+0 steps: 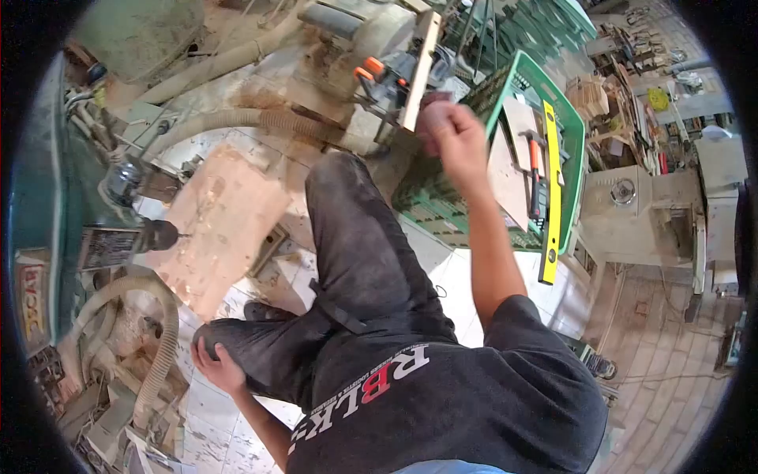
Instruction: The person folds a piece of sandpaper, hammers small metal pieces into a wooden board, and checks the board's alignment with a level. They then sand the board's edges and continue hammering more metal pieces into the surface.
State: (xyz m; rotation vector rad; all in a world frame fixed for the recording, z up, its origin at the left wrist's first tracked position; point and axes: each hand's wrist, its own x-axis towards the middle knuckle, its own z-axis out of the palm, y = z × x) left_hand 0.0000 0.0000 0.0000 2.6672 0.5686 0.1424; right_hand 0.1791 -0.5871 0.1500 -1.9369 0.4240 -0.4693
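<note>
Seated or crouched with knees bent, a person in a dark T-shirt and dusty dark trousers (359, 229) is just beside a green crate (426, 205), the biggest container close at hand. To the right of the crate in the view stands a pale metal cabinet (632, 197); well to its left, past the knees, a broad wooden board (221, 213) lies strewn with bits of shavings, and a ribbed hose (170, 316) curves beyond that. Inside the crate, a long yellow level (553, 170) leans with its near end jutting out over the rim, next to some pale flat pieces (505, 178) and a hammer (534, 162) with an orange and black handle. Just left of the crate's far part is a narrow strip of wood (421, 75) — its near end almost at the right hand — with orange-tipped tools (373, 65), perhaps clamps, beside it. The right hand (458, 138), blurred, is curled closed around a reddish-brown piece (433, 118) between the crate and the strip; whether that piece touches the wood I cannot tell. The left hand (219, 367), well apart from the crate, rests loosely open on the left knee, fingers spread — holding nothing.
</note>
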